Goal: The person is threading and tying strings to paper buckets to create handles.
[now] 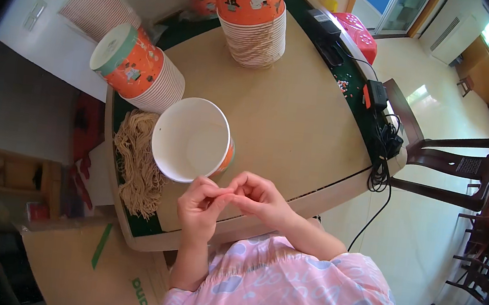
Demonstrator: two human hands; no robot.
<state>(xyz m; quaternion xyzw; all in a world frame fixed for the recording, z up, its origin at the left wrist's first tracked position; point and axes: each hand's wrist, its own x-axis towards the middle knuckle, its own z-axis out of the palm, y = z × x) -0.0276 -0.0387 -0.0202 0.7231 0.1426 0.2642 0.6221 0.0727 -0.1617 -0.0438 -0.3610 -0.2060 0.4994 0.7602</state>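
My left hand and my right hand meet fingertip to fingertip near the table's front edge. Both are closed in a pinch; whatever lies between the fingers is too small or hidden to make out. Just beyond them a large paper bucket, white inside and orange outside, has its open mouth tilted towards me. A bundle of beige string lies loosely at the table's left edge, beside the bucket.
One stack of orange paper buckets leans at the left, and a taller stack stands at the back. Power adapters and coiled black cables line the table's right edge. A dark wooden chair stands to the right.
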